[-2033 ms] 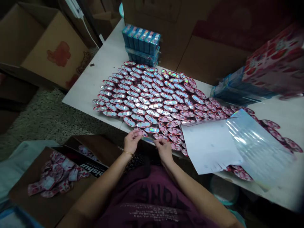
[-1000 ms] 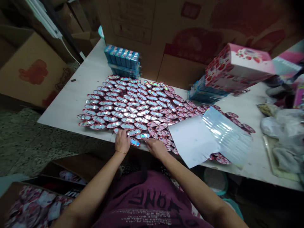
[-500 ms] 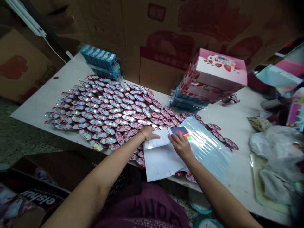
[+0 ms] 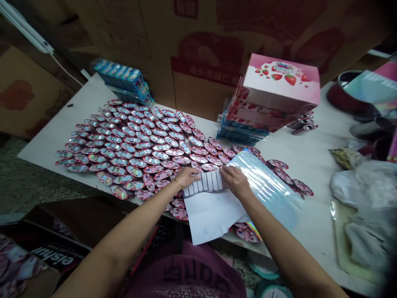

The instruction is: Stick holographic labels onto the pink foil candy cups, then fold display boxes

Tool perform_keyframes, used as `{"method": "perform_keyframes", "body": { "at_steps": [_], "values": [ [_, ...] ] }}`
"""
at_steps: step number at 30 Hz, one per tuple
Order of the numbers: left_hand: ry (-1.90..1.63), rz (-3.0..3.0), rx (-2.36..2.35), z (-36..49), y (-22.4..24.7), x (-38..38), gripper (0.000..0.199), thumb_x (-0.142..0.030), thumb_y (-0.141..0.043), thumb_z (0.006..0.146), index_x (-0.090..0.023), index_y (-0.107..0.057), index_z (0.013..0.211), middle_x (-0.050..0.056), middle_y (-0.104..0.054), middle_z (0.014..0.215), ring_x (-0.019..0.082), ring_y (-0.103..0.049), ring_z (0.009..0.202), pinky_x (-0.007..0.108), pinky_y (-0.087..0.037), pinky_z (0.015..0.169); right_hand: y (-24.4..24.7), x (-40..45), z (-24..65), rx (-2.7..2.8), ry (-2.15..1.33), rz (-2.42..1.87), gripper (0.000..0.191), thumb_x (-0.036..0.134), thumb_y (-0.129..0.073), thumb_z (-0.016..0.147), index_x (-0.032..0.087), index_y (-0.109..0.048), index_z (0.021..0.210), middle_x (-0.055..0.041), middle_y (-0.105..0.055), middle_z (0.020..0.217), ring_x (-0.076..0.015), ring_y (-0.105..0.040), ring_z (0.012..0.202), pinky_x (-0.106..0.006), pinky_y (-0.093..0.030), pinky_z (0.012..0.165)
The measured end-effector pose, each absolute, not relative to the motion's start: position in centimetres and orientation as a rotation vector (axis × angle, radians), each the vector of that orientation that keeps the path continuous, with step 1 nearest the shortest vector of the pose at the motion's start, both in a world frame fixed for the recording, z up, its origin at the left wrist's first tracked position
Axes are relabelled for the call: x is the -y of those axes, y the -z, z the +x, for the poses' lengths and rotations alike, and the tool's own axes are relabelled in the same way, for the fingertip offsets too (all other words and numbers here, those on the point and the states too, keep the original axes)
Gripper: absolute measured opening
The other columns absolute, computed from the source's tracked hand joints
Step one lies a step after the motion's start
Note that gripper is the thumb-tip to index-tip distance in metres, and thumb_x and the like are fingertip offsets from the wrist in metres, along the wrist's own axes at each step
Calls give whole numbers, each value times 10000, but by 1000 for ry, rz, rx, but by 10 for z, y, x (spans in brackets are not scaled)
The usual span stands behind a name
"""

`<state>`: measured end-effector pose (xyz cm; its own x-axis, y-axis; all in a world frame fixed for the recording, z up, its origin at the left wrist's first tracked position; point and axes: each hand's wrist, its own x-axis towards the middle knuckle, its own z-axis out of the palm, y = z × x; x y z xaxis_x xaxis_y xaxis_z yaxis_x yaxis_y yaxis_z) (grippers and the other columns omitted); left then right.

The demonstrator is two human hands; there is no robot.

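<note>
Between my hands stretches a sticker strip [image 4: 204,182], its white rectangular pieces split by dark gaps. My left hand [image 4: 187,178] pinches its left end, thumb along the upper edge. At the other end, the closed fingers of my right hand [image 4: 236,181] grip the strip near its upper right corner. Beneath it lies a white sheet [image 4: 211,219] with small cuts at its lower edge. A shiny holographic sheet [image 4: 269,190] extends to the right, partly under my right forearm. Many oval pink compacts with shiny tops [image 4: 136,145] stand packed together around the hands.
At the back stand a pink strawberry-print box [image 4: 282,82] on blue packs [image 4: 238,132], and more blue packs [image 4: 122,80] at left. A large carton [image 4: 204,91] walls the far side. Plastic bags [image 4: 362,186] and a pale tray [image 4: 350,244] lie right.
The strip has gone from lying smooth to showing dark gaps between its pieces. The colourful patch by my right hand is gone from there. The view has shifted slightly.
</note>
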<state>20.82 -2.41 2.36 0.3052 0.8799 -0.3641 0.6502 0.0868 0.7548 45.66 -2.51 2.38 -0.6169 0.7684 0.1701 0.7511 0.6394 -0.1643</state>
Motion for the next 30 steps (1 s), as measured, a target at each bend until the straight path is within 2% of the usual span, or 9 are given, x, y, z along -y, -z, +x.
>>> {"method": "perform_keyframes", "body": {
  "at_steps": [5, 11, 17, 20, 23, 26, 30],
  "values": [
    [-305, 1554, -1392, 209, -16, 22, 169, -304, -600, 661, -182, -687, 739, -29, -653, 708, 127, -547, 714, 190, -400, 635, -28, 33, 466, 2571, -143, -1184, 316, 192, -369, 891, 205, -548, 1150, -76, -585, 1129, -179, -490, 1021, -332, -391, 887],
    [-331, 1496, -1328, 213, -15, 21, 176, -295, -603, 652, -182, -692, 754, -31, -651, 695, 122, -542, 697, 186, -401, 623, -39, 24, 462, 2599, -74, -1458, 339, 296, -419, 875, 213, -524, 1186, -93, -580, 1090, -219, -485, 978, -366, -392, 798],
    [-366, 1517, -1308, 213, -11, 26, 204, -301, -595, 659, -146, -684, 756, -31, -627, 665, 117, -526, 656, 189, -381, 594, -15, 34, 470, 2680, -27, -1264, 327, 201, -389, 881, 164, -523, 1177, -110, -537, 1204, -208, -461, 1070, -368, -388, 881],
    [-339, 1543, -1330, 215, -13, 29, 195, -299, -587, 671, -158, -681, 767, -31, -630, 675, 119, -527, 662, 193, -373, 595, -18, 40, 470, 2631, -82, -1264, 276, 192, -402, 874, 181, -577, 1087, -104, -557, 1181, -196, -485, 1048, -364, -407, 875],
    [-280, 1649, -1477, 222, -14, 28, 158, -295, -576, 695, -177, -675, 728, -12, -630, 670, 137, -532, 679, 221, -373, 626, -51, 47, 462, 2482, -191, -1370, 213, 239, -432, 863, 193, -634, 910, -90, -622, 1020, -191, -534, 940, -356, -428, 823],
    [-251, 1794, -1623, 230, -15, 27, 123, -263, -574, 714, -204, -672, 757, 24, -650, 755, 179, -549, 770, 281, -385, 724, -106, 58, 445, 2205, -474, -1468, 200, 295, -464, 839, 207, -633, 778, -62, -626, 834, -166, -560, 784, -318, -452, 727],
    [-589, 1778, -1661, 222, -29, 38, 216, -259, -555, 753, -203, -652, 938, 71, -628, 1006, 221, -511, 991, 342, -364, 866, -153, 74, 411, 1793, -897, -1524, 199, 369, -541, 775, 210, -633, 699, -31, -602, 739, -137, -539, 652, -267, -437, 580]
  ]
}}
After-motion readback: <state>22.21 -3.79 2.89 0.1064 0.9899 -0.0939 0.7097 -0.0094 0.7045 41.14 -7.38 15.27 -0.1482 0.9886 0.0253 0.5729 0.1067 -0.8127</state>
